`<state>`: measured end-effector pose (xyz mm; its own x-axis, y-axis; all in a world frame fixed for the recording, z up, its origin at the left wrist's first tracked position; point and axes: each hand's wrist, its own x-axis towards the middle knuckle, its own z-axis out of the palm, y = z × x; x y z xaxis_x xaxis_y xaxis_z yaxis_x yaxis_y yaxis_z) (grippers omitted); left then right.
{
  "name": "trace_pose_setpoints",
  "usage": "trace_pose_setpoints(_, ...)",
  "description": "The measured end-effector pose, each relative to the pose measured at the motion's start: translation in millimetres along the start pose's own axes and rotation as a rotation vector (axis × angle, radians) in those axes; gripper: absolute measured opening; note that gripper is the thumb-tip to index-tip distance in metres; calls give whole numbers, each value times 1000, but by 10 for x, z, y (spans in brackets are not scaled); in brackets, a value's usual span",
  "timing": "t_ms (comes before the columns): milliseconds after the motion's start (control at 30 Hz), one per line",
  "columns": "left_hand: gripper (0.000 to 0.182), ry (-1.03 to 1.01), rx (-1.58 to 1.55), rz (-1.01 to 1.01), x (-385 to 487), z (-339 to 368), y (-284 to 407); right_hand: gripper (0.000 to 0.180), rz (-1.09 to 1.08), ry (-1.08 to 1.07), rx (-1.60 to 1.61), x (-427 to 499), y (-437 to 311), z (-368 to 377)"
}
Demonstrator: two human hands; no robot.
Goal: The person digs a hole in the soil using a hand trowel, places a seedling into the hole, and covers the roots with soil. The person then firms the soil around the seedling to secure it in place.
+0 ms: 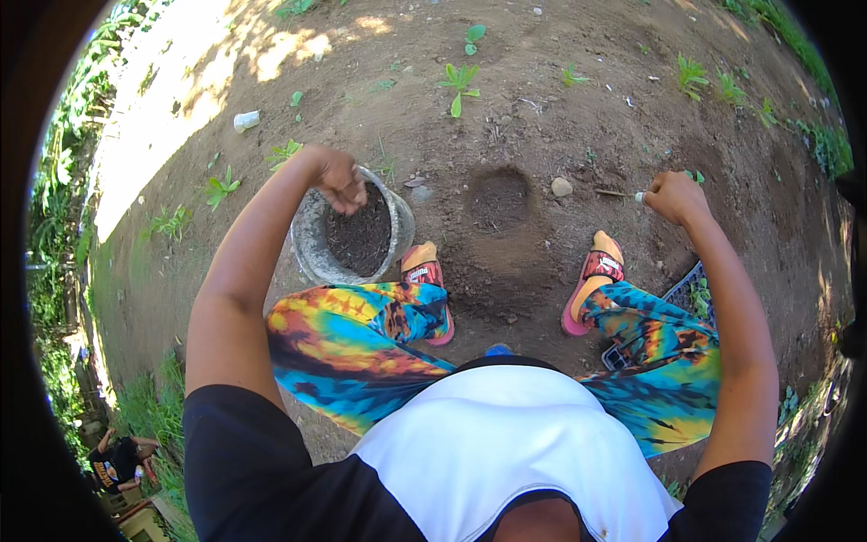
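Note:
My left hand (pixel 342 184) hangs over the mouth of a worn grey bucket (pixel 404 223). Its fingers point down, slightly blurred, and nothing shows in them. Dark loose soil (pixel 359 237) lies inside the bucket, which stands beside my left foot. On the other side, my right hand (pixel 677 196) grips a small hand tool (pixel 616 194) with a thin brownish shaft and a white collar; my fist hides its handle. Between and ahead of my feet is a shallow round hole (pixel 500 196) in the bare earth. A small green seedling (pixel 695 176) shows just beyond my right fist.
A rounded stone (pixel 561 187) lies right of the hole. A black plastic seedling tray (pixel 685 284) sits partly behind my right leg. A white cup (pixel 246 121) lies on the ground at upper left. Young plants (pixel 459 87) grow ahead. Another person (pixel 116 464) is at far lower left.

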<state>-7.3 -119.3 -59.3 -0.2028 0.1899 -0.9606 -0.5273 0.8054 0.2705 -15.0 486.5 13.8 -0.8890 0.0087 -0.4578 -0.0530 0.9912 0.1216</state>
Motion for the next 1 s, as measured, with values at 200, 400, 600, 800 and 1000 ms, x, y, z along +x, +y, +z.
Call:
trace_pose_setpoints(200,52,662,529,-109,926,721,-1242,32,2,39,20,-89,-61,77)
trace_pose_setpoints(400,71,784,-100,-62,1691,1278,-1187,35,74,48,54,-171,-183,89)
trace_pose_setpoints(600,75,696,-595,-40,1589,1506,-639,37,96,19,48,-193,-265,18)
trace_pose_setpoints(800,67,401,-782,139,1505,1389,-800,37,64,33,15,-172,-296,9)
trace_pose_setpoints(1000,30,344,-755,64,1025,652,-1081,36,46,50,56,-158,-234,62)
